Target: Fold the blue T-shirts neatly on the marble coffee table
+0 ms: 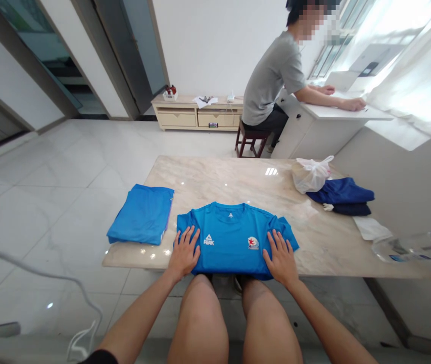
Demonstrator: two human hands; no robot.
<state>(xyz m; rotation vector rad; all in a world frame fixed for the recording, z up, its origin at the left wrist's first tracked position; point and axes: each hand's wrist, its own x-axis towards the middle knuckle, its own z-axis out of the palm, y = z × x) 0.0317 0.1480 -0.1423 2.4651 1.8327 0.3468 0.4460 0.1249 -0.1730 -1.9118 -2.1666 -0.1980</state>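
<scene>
A bright blue T-shirt [234, 232] with a white logo lies chest-up at the near edge of a marble table [238, 179], its sides folded in. My left hand [185, 251] rests flat on the shirt's left side, fingers spread. On the right side lies my right hand [281, 257], also flat and spread. Neither hand grips the cloth. My bare knees show below the table edge.
A folded blue shirt [142, 214] lies on the table's left part. At the right are a white plastic bag [309, 174], dark blue folded clothes [342, 195], clear wrapping [370, 228] and a plastic bottle [412, 246]. A person in grey [276, 76] sits at a white desk behind.
</scene>
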